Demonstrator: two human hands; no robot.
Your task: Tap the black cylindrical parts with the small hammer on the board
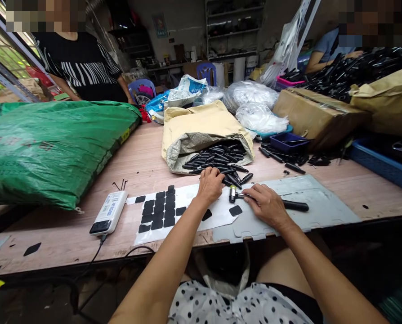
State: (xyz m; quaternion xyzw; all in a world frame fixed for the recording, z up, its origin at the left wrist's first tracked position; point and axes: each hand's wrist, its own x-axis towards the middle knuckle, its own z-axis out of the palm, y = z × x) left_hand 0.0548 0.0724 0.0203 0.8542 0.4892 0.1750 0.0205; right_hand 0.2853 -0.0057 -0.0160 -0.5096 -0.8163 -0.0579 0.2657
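Observation:
My left hand is at the mouth of a paper sack, its fingers curled down beside a pile of black pen-like tubes. Whatever those fingers grip is hidden. My right hand is closed on the metal shaft of a small hammer, which lies low over a grey board. The hammer has a black handle and a shiny head with a yellow-green face, pointing left. Left of my hands, black rounded-square pads lie in rows on a white sheet.
A white power bank with a cable sits at the left, near a bulky green sack. Cardboard box, purple tray and blue crate stand at the right. Two people are across the table.

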